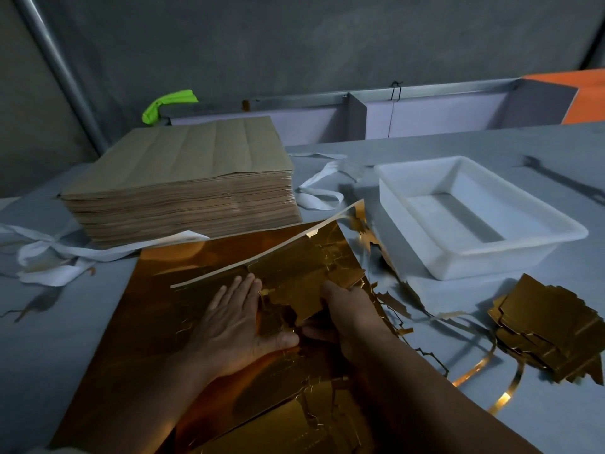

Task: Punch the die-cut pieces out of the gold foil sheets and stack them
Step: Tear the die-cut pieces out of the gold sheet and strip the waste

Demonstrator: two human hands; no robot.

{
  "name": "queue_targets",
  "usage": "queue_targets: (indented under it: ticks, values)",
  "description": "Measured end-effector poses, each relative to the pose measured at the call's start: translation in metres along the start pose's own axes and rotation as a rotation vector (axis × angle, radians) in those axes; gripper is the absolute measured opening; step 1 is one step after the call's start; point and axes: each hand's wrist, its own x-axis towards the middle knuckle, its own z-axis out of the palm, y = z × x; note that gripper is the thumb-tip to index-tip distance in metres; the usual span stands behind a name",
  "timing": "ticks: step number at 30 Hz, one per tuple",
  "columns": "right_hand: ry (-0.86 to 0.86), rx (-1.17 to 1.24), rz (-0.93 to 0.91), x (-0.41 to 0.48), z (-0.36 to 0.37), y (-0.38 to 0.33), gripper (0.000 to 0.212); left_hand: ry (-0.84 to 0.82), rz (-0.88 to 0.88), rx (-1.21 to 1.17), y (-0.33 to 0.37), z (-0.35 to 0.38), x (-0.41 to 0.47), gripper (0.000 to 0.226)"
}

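Gripping foil piece (296, 278), right hand (348, 311), left hand (235, 319) flat beside

one head-worn wide-angle view looks forward and down, close over the table (425, 149).

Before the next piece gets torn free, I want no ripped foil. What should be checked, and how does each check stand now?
1. Left hand lies flat on the gold foil sheet, pinning it: ok.
2. Right hand has a grip on the die-cut piece, with fingers above and thumb below: ok.
3. Piece cut free all round: cannot tell, the hands hide its joins.
4. Stack of punched pieces sits to the right, ready for another: ok, though its edges are ragged.
5. Path to the stack: not ok, scrap strips lie between and might snag.
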Motion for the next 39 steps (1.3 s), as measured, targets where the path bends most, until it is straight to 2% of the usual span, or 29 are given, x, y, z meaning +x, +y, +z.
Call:
queue_targets:
  ticks: [2, 4, 6, 8, 10, 12, 15, 18, 22, 25, 29, 33, 36, 39]
  values:
    - [-0.029, 0.019, -0.007, 0.001, -0.005, -0.001, 0.018, -0.053, -0.007, -0.041, -0.001, -0.001, 0.000, 0.128]
    - [-0.053, 0.020, -0.018, 0.002, -0.009, -0.002, 0.021, -0.055, -0.011, -0.038, -0.001, -0.001, 0.003, 0.131]
    - [-0.076, 0.035, -0.012, 0.001, -0.010, -0.003, 0.020, -0.077, -0.022, -0.141, -0.004, -0.004, 0.005, 0.129]
    - [-0.078, 0.006, -0.009, 0.001, -0.010, -0.002, 0.015, -0.119, -0.077, -0.516, -0.012, -0.018, 0.008, 0.118]
    - [-0.061, -0.007, -0.002, 0.001, -0.008, -0.004, 0.013, -0.081, -0.101, -0.879, -0.018, -0.034, 0.012, 0.095]
    - [-0.053, -0.039, 0.005, 0.003, -0.008, -0.003, 0.016, -0.005, -0.093, -1.033, -0.018, -0.045, 0.014, 0.072]
    - [-0.044, -0.067, 0.023, 0.003, -0.008, -0.004, 0.016, 0.077, 0.012, -1.161, -0.009, -0.051, 0.013, 0.051]
    - [-0.070, -0.056, 0.021, 0.002, -0.009, -0.004, 0.014, 0.156, 0.062, -1.082, 0.004, -0.052, 0.022, 0.032]
    - [-0.063, 0.001, -0.044, 0.005, -0.010, 0.001, 0.015, 0.096, 0.014, -0.646, 0.015, -0.037, 0.041, 0.053]
    - [-0.079, 0.024, -0.069, 0.006, -0.011, 0.003, 0.016, 0.054, 0.007, -0.399, 0.015, -0.022, 0.046, 0.055]
    - [-0.116, 0.007, -0.042, 0.002, -0.015, 0.001, 0.035, 0.121, 0.022, -0.344, 0.014, -0.012, 0.046, 0.054]
    - [-0.143, -0.046, -0.023, -0.007, -0.033, -0.005, 0.019, 0.143, 0.045, -0.236, 0.013, -0.008, 0.043, 0.054]
    - [-0.185, -0.075, -0.063, -0.020, -0.047, -0.010, 0.015, 0.171, 0.014, -0.255, 0.016, -0.007, 0.042, 0.053]
    - [-0.320, -0.035, -0.085, -0.037, -0.057, -0.011, 0.012, 0.138, -0.005, -0.289, 0.020, -0.015, 0.041, 0.053]
